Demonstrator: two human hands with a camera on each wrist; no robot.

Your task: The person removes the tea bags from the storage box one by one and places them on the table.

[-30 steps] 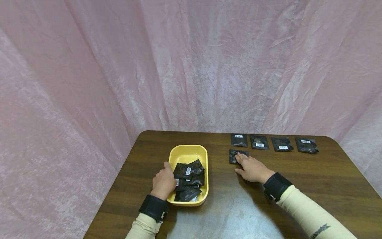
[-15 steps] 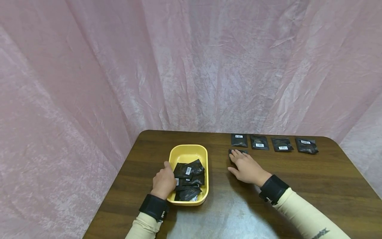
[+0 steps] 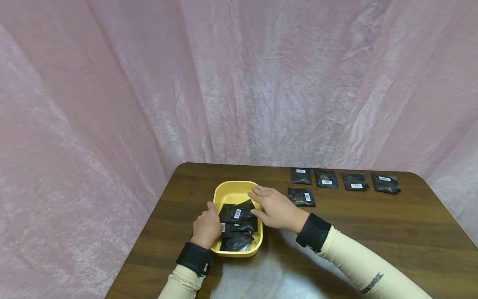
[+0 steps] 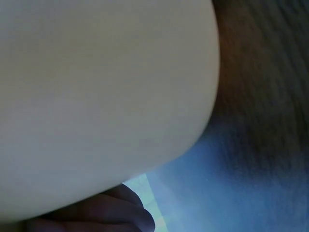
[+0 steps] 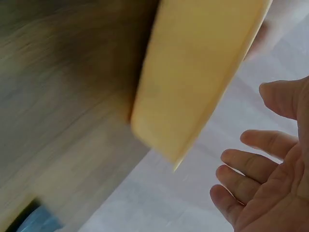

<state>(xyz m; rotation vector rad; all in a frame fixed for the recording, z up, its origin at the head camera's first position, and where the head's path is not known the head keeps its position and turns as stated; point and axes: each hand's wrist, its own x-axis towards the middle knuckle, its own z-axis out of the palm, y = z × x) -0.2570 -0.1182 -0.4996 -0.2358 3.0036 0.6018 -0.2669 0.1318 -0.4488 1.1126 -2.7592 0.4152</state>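
A yellow plastic tub (image 3: 232, 192) stands left of centre on the table, with several black sachets (image 3: 228, 214) bearing white barcode labels piled inside. My left hand (image 3: 206, 228) grips the tub's left rim, thumb lying along the edge. In the left wrist view, the blurred base of the hand covers most of the picture. Over the tub's right rim hovers my right hand (image 3: 278, 209), empty, fingers spread and reaching above the pile. In the right wrist view its fingers (image 5: 251, 164) stand loosely extended, clear of the tub's outer wall (image 5: 198, 63).
Several black sachets lie in a row along the back right of the table (image 3: 373, 224), one of them (image 3: 326, 179) near the middle. A single sachet (image 3: 301, 197) lies in front of the row's left end. Behind the table hangs a pink curtain (image 3: 239, 83).
My right hand has left the front sachet, which now lies uncovered, and moved left to above the tub. My left hand keeps its grip on the rim.
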